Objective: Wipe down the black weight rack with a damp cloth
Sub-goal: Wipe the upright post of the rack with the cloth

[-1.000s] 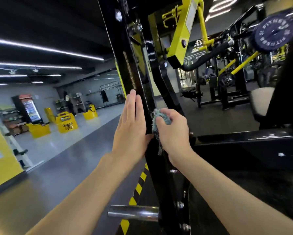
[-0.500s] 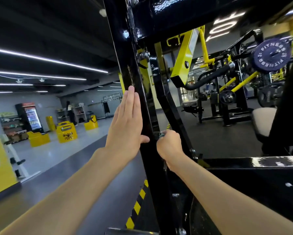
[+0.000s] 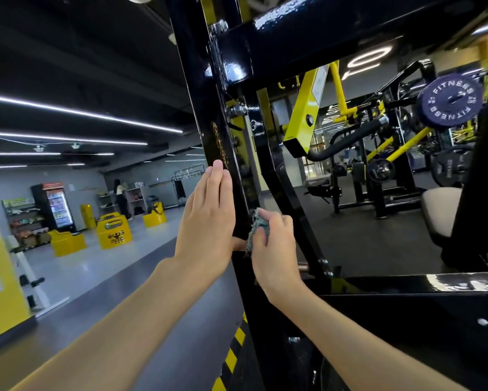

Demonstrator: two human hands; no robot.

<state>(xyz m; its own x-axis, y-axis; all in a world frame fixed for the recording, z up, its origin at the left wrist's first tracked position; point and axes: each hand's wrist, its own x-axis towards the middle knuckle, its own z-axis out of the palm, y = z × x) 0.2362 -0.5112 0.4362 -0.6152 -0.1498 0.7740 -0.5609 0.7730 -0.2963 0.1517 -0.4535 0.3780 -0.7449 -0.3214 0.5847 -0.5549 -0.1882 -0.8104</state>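
The black weight rack's upright post (image 3: 206,88) runs from the top centre down past my wrists, joined to a glossy black crossbeam (image 3: 336,21) above and a lower black beam (image 3: 434,289) at the right. My left hand (image 3: 206,224) lies flat with straight fingers against the post's left face. My right hand (image 3: 275,249) grips a bunched blue-grey cloth (image 3: 258,225) and holds it against the post's right side, just beside my left thumb. Most of the cloth is hidden inside my fist.
Behind the rack stand yellow and black gym machines with a purple weight plate (image 3: 449,100) and a beige seat pad (image 3: 440,213). Yellow-black hazard tape (image 3: 231,359) marks the floor by the post. Yellow bins (image 3: 114,232) and a person (image 3: 120,197) are far left.
My right hand has turned so the cloth shows again against the post. The view has tilted upward, bringing the top crossbeam into sight. My left hand stays flat on the post.
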